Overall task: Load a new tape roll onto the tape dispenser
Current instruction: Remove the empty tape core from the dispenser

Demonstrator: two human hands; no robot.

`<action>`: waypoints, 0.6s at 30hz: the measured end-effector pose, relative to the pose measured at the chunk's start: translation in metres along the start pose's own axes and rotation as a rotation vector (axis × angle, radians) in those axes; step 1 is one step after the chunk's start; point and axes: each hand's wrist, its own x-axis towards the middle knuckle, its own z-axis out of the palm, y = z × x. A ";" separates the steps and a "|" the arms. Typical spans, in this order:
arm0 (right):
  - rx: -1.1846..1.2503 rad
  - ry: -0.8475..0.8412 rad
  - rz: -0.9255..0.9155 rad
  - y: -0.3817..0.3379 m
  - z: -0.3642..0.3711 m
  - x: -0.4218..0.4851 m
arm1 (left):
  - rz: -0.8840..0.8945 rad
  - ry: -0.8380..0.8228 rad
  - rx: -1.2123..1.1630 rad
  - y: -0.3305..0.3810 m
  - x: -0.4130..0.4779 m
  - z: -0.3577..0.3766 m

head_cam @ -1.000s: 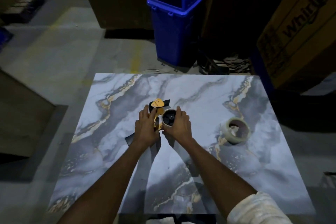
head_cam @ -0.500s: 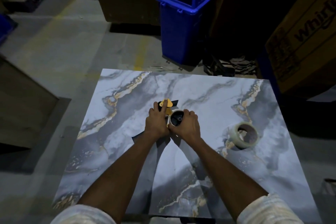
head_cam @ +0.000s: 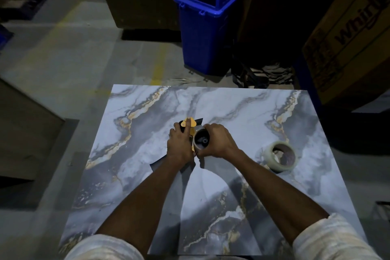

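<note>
A yellow and black tape dispenser (head_cam: 191,125) stands on the marble-patterned table (head_cam: 242,112) near its middle. My left hand (head_cam: 179,145) grips the dispenser's body, with one finger stretched over its yellow top. My right hand (head_cam: 219,142) is wrapped around a roll core (head_cam: 201,140) sitting on the dispenser's hub, whose dark centre shows through the ring. A separate pale tape roll (head_cam: 280,157) lies flat on the table to the right, apart from both hands.
A blue lidded bin (head_cam: 205,19) stands on the floor just beyond the table's far edge. A large cardboard box (head_cam: 348,40) leans at the right. Dark clutter (head_cam: 263,74) lies between bin and box. Grey floor (head_cam: 63,53) stretches to the left.
The view has shifted slightly. Both hands stay on the dispenser and its roll core, and my left finger now reaches further over the yellow top.
</note>
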 end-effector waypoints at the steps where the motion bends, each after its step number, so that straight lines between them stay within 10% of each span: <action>1: -0.005 -0.003 -0.007 -0.001 -0.002 -0.003 | 0.001 0.004 0.002 0.000 -0.001 0.000; 9: 0.121 0.376 -0.119 -0.027 -0.048 -0.022 | -0.004 -0.013 -0.005 0.004 -0.004 -0.008; 18: 0.223 0.307 0.051 0.001 -0.045 -0.056 | -0.021 0.025 0.056 0.015 -0.022 -0.019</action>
